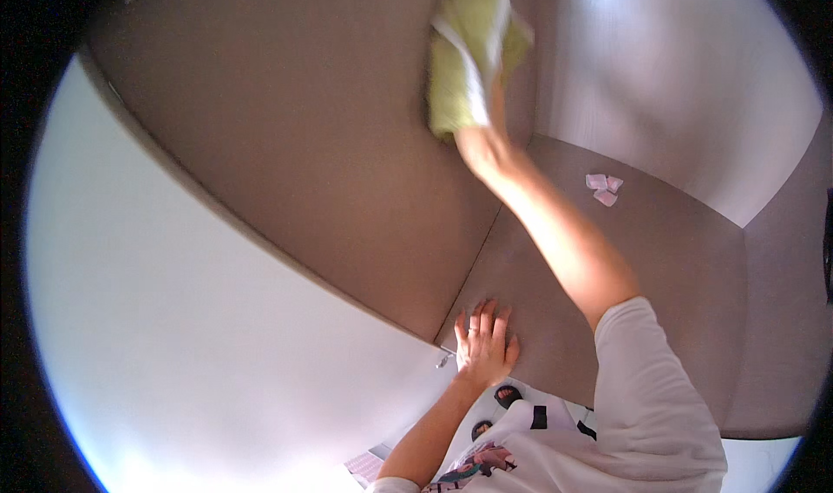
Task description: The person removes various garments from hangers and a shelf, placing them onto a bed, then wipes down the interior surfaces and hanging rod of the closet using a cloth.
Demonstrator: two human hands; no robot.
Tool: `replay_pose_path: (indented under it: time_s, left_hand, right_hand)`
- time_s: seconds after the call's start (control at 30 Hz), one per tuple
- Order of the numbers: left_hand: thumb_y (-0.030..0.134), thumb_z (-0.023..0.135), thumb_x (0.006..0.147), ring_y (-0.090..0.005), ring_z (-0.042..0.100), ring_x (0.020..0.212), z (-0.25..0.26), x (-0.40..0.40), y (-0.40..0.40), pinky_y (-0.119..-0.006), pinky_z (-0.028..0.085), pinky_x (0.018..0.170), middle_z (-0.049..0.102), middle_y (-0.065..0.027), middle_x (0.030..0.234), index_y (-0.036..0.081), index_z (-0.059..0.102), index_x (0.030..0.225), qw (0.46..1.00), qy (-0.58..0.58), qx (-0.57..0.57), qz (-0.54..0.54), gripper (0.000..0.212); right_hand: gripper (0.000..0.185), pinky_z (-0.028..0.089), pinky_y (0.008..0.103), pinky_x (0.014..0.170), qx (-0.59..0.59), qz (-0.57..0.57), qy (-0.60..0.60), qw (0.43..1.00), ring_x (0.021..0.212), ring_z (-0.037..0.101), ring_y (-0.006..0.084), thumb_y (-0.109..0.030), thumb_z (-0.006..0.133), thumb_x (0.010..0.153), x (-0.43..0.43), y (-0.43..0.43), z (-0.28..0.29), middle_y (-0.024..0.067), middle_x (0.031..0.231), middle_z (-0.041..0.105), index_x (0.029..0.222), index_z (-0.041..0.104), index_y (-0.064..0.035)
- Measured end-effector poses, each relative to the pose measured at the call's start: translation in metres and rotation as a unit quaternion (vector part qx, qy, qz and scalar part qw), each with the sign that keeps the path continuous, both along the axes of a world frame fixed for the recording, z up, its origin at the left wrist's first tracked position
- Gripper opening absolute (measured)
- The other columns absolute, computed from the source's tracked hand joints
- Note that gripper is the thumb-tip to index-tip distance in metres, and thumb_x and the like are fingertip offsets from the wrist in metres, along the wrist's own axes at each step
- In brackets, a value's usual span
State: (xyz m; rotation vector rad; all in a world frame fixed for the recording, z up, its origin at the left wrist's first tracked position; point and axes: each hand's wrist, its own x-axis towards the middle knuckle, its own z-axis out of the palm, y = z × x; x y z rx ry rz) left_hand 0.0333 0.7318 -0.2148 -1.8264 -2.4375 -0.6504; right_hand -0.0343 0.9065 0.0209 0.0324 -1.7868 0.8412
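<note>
My right hand [483, 145] reaches far up and is wrapped in a yellow-green cloth [455, 77] with a pale edge. The cloth lies against the brown side panel [293, 116] of a cabinet, close to its inner corner. Motion blurs the cloth, and it hides most of the fingers. Lower down, my left hand [485, 346] rests palm down on the brown cabinet board [553, 278], fingers spread, near the front edge. It holds nothing, and a ring shows on one finger.
Three small pink packets [605, 187] lie on the board towards the pale back panel [638, 70]. Another brown panel [781, 311] bounds the right. A white surface [195, 330] fills the left, with a small metal fitting [444, 361] at the corner. Sandalled feet [507, 395] stand below.
</note>
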Motion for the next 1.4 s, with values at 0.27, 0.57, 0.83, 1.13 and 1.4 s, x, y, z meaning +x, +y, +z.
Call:
replay_pose_path:
  time_s: [0.27, 0.57, 0.83, 1.13, 1.4]
  left_hand:
    - [0.022, 0.056, 0.071, -0.0321, 0.036, 0.116, -0.013, -0.003, -0.007, -0.053, 0.02, 0.099, 0.042, -0.0135, 0.12, 0.004, 0.044, 0.116, 0.993, -0.019, 0.115, -0.029, 0.05]
    - [0.018, 0.06, 0.064, -0.0284, 0.046, 0.095, -0.028, -0.007, -0.005, -0.044, 0.03, 0.086, 0.05, -0.0104, 0.105, 0.006, 0.05, 0.098, 0.983, -0.017, 0.184, -0.021, 0.038]
    - [0.017, 0.057, 0.064, -0.0314, 0.044, 0.094, -0.033, -0.007, -0.004, -0.047, 0.027, 0.082, 0.05, -0.0139, 0.104, 0.003, 0.048, 0.099, 0.982, -0.023, 0.184, -0.026, 0.039]
    - [0.021, 0.055, 0.065, -0.0271, 0.049, 0.088, -0.022, -0.007, -0.003, -0.045, 0.029, 0.082, 0.053, -0.0121, 0.097, 0.006, 0.052, 0.096, 0.983, 0.014, 0.18, -0.013, 0.035]
    - [0.023, 0.056, 0.065, -0.0293, 0.048, 0.088, -0.026, -0.004, -0.004, -0.045, 0.03, 0.08, 0.053, -0.0142, 0.099, 0.005, 0.052, 0.098, 0.987, 0.0, 0.162, -0.016, 0.038]
  right_hand:
    - [0.085, 0.01, 0.066, 0.102, 0.155, -0.148, 0.082, 0.973, 0.134, 0.005, 0.0493, -0.04, 0.066, 0.067, -0.008, -0.03, -0.015, 0.0268, 0.147, 0.003, 0.141, 0.028, -0.027]
    - [0.081, 0.008, 0.0678, 0.101, 0.153, -0.08, -0.192, 0.966, 0.13, 0.011, 0.0554, -0.026, 0.068, 0.076, 0.044, -0.013, -0.234, 0.0355, 0.142, 0.006, 0.14, 0.021, -0.008]
    - [0.085, -0.001, 0.0594, 0.107, 0.057, -0.233, -0.625, 0.743, 0.136, 0.004, 0.044, -0.035, 0.052, 0.086, 0.039, 0.035, -0.229, 0.0336, 0.144, 0.004, 0.139, 0.004, 0.011]
    - [0.076, 0.008, 0.054, 0.109, -0.006, -0.302, -0.572, 0.763, 0.137, 0.012, 0.0399, -0.033, 0.046, 0.086, 0.006, 0.216, -0.241, 0.0294, 0.144, 0.014, 0.139, 0.01, 0.0082]
    - [0.077, 0.015, 0.0474, 0.11, 0.018, -0.322, -0.574, 0.753, 0.135, 0.017, 0.0398, -0.034, 0.047, 0.087, 0.008, 0.229, -0.246, 0.0298, 0.144, 0.016, 0.139, 0.01, 0.0086]
